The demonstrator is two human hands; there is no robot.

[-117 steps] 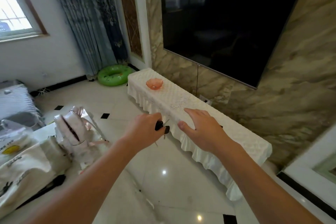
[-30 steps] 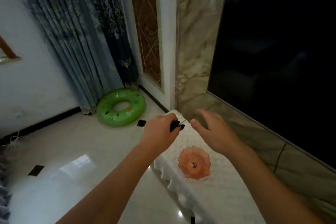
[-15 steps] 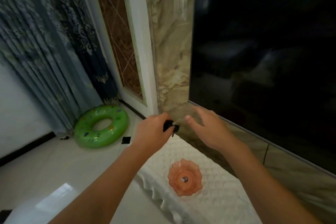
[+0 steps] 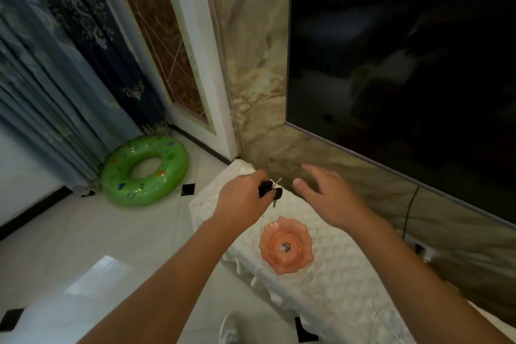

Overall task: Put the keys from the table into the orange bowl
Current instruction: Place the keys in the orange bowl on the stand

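My left hand (image 4: pixel 242 201) is closed around a bunch of black-headed keys (image 4: pixel 270 190), whose metal blades stick out to the right. It hovers above the far end of the low table (image 4: pixel 346 285), up and left of the orange scalloped bowl (image 4: pixel 286 245). The bowl stands on the white quilted cover and has a small shiny object at its centre. My right hand (image 4: pixel 325 195) floats open beside the keys, fingers spread, holding nothing.
A large dark TV (image 4: pixel 405 64) hangs on the marble wall right behind the table. A green inflatable swim ring (image 4: pixel 145 170) lies on the tiled floor to the left, by blue curtains (image 4: pixel 55 70). A cable (image 4: pixel 408 212) drops from the TV.
I have walked along the table to the bowl's end; the bowl went from far away to just below my hands. My left hand still holds the keys, now slightly nearer the bowl.
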